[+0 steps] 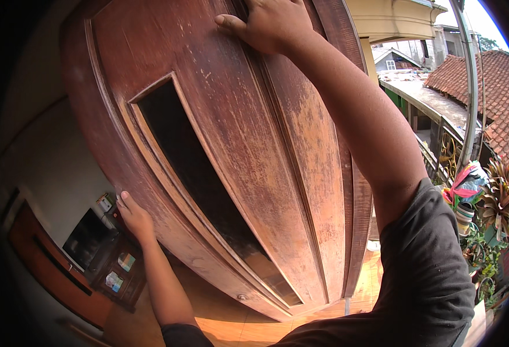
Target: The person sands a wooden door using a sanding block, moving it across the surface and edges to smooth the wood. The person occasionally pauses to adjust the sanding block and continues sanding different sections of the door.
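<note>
A worn, reddish-brown wooden door (243, 168) with a narrow dark glass panel (196, 168) fills the middle of the view. Its varnish is faded and scratched, most of all on the lower right half. My left hand (136, 217) grips the door's left edge, with some of its fingers hidden from sight. High on the door, my right hand (274, 23) lies against the wood near a vertical moulding, thumb stretched out to the left. The top of that hand is cut off by the picture's edge.
Left of the door, a room holds a dark television (89, 237) on a wooden cabinet (121, 277) and another brown door (55, 266). Sunlit tiles (231, 329) run below. Outside on the right are potted plants (500, 202), a metal pole (470, 87) and tiled roofs (485, 87).
</note>
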The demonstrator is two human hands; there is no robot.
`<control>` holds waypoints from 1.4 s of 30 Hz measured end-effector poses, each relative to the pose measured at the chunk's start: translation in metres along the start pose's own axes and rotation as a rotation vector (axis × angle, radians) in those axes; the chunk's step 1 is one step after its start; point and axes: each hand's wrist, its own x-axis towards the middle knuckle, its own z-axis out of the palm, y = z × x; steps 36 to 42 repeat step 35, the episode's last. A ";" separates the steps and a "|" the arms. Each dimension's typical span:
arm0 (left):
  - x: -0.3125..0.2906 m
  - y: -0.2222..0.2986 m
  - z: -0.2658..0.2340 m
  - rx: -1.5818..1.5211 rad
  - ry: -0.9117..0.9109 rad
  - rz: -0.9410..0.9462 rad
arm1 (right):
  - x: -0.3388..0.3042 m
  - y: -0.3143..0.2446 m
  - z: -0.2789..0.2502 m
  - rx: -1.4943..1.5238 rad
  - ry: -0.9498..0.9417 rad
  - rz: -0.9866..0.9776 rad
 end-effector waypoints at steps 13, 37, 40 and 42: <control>-0.002 0.011 -0.002 0.021 -0.024 -0.052 | -0.291 -0.017 -0.014 0.068 -0.337 0.089; 0.012 -0.026 0.014 -0.036 -0.080 -0.068 | -0.484 0.005 -0.075 0.768 -0.846 0.679; 0.012 -0.026 0.014 -0.036 -0.080 -0.068 | -0.484 0.005 -0.075 0.768 -0.846 0.679; 0.012 -0.026 0.014 -0.036 -0.080 -0.068 | -0.484 0.005 -0.075 0.768 -0.846 0.679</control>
